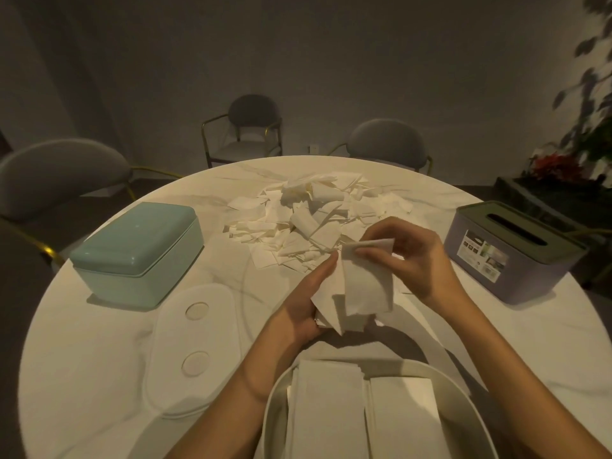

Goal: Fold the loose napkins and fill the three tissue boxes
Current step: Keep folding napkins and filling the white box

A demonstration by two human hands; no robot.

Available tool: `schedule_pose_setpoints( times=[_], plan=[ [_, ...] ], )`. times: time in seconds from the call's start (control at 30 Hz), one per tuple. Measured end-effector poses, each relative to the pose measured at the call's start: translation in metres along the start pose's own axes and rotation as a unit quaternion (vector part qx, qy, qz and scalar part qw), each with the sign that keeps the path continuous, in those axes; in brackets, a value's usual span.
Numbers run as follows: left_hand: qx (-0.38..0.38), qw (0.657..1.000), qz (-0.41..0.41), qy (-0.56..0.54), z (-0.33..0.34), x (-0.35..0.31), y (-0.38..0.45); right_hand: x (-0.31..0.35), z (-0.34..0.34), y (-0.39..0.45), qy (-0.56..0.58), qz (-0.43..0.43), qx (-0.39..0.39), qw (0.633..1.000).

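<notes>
You held a small stack of folded napkins [334, 313] in your left hand [303, 308] while your right hand [410, 256] pinched the top napkin's [367, 283] far edge, its length running toward the open white box [275, 402] directly below your wrists.

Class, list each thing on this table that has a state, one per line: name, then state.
teal box: lid closed.
purple box: lid on, slot empty.
white box: open, two stacks inside.
white lid: lying off, on the table.
napkin pile: loose, unfolded.
left hand: holds napkin stack.
right hand: pinches top napkin.
</notes>
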State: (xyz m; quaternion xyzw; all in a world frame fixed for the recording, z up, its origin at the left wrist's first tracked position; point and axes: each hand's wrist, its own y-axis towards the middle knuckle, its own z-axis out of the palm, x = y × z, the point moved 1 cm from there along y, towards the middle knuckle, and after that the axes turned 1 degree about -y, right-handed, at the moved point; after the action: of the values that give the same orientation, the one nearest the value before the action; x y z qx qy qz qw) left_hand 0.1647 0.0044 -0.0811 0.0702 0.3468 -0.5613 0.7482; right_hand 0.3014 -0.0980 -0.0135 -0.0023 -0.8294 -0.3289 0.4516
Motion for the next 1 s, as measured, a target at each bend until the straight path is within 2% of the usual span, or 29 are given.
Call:
schedule_pose_setpoints(
  times=[0.1,0.2,0.3,0.37,0.5,0.67,0.77,0.9,1.0],
  plan=[
    [-0.029,0.999,0.026,0.012,0.002,-0.001,-0.002,0.007,-0.002,0.001,0.042,0.048,-0.05,0.997],
    [-0.007,0.998,0.043,0.042,0.009,-0.001,-0.005,-0.001,0.015,0.0,0.075,0.094,-0.067,0.99],
    [-0.005,0.996,0.078,0.052,0.011,0.001,-0.005,-0.021,0.031,-0.007,0.011,0.153,-0.117,0.981],
    [-0.012,0.995,0.084,0.045,0.01,0.002,-0.005,-0.028,0.032,-0.011,-0.046,0.155,-0.125,0.979],
    [-0.016,0.994,0.083,0.064,0.003,0.002,-0.001,-0.029,0.025,-0.013,-0.071,0.159,-0.086,0.981],
    [-0.006,0.994,0.075,0.078,0.003,-0.001,-0.001,-0.031,0.019,-0.01,-0.045,0.169,-0.055,0.983],
    [0.003,0.996,0.066,0.055,-0.001,-0.003,0.003,-0.028,0.007,-0.005,-0.088,0.174,0.009,0.981],
    [0.037,0.998,0.019,0.045,-0.01,-0.005,0.009,-0.017,-0.007,-0.004,0.029,0.212,0.093,0.972],
    [0.073,0.997,-0.005,0.039,-0.008,-0.003,0.009,-0.021,-0.002,-0.006,-0.007,0.212,0.069,0.975]
  ],
)
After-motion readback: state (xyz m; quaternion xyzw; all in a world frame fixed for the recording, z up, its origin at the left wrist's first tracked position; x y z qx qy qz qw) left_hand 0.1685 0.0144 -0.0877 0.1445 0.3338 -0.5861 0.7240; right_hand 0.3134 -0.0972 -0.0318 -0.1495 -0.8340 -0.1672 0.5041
